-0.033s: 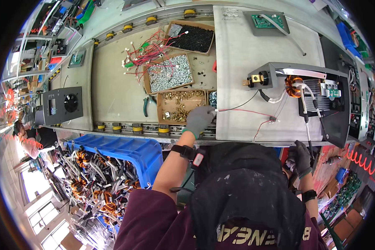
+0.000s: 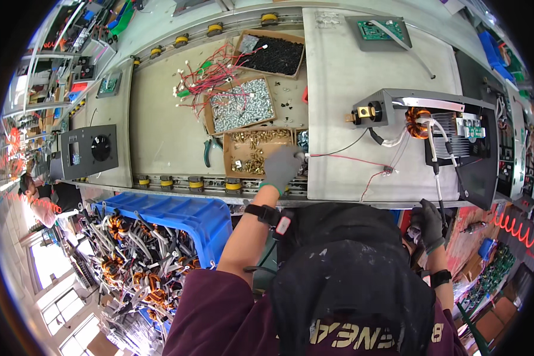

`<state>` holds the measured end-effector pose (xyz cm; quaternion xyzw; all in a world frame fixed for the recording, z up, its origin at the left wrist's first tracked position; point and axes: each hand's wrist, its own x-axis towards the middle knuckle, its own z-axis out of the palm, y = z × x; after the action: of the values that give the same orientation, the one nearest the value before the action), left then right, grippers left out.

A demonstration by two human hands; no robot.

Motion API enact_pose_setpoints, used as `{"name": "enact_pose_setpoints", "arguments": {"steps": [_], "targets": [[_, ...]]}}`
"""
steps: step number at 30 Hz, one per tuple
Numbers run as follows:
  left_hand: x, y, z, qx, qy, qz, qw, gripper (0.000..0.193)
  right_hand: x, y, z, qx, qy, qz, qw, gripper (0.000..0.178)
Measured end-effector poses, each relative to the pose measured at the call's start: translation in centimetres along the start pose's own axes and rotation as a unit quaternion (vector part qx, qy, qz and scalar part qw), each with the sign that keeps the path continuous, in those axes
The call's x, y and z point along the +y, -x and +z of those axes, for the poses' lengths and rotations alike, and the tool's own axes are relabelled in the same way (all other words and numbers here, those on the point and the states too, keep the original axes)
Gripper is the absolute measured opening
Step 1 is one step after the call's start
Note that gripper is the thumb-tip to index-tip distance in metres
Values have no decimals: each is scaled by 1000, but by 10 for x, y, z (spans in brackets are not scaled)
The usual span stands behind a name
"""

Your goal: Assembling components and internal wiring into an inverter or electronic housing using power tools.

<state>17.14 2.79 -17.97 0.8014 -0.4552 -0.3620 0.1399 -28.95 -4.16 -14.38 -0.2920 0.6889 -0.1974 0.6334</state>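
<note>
My left hand [image 2: 281,166], in a grey glove, is over the right end of a cardboard box of brass-coloured screws [image 2: 249,160]. Its fingers are curled together, tips hidden, beside a small box of silvery fasteners [image 2: 302,140]. Close to the fingertips lies the white connector [image 2: 306,156] of a thin red wire [image 2: 356,158]. My right hand [image 2: 431,228], gloved too, is closed below the bench's front edge; what it holds is hard to make out. Above it on the bench stands an opened grey metal housing [image 2: 391,104] with a copper-wound coil [image 2: 418,121] and thick white cables.
Boxes of silver screws [image 2: 243,107] and black screws [image 2: 276,56] stand farther back, by tangled red wires [image 2: 207,80]. Pliers [image 2: 207,153] lie left of the brass screws. A blue crate [image 2: 210,222] of coils is at my left. A circuit board [image 2: 380,31] lies far right.
My left hand has shifted slightly, its fingers a little up and left, away from the white connector. My right hand stays where it was.
</note>
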Motion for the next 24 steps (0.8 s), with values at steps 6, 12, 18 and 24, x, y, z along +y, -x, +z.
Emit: {"name": "enact_pose_setpoints", "arguments": {"steps": [6, 12, 18, 24], "targets": [[11, -35, 13, 54, -309, 143, 939, 15, -8, 25, -10, -30, -22, -25, 999, 32], [6, -30, 23, 116, -251, 172, 945, 14, -14, 45, -13, 45, -1, 5, 999, 28], [-20, -29, 6, 219, -194, 114, 949, 14, -9, 28, -140, 92, -70, -17, 993, 25], [59, 23, -40, 112, 690, -70, 712, 8, 75, -73, -366, 387, -65, 2, 920, 27]]}}
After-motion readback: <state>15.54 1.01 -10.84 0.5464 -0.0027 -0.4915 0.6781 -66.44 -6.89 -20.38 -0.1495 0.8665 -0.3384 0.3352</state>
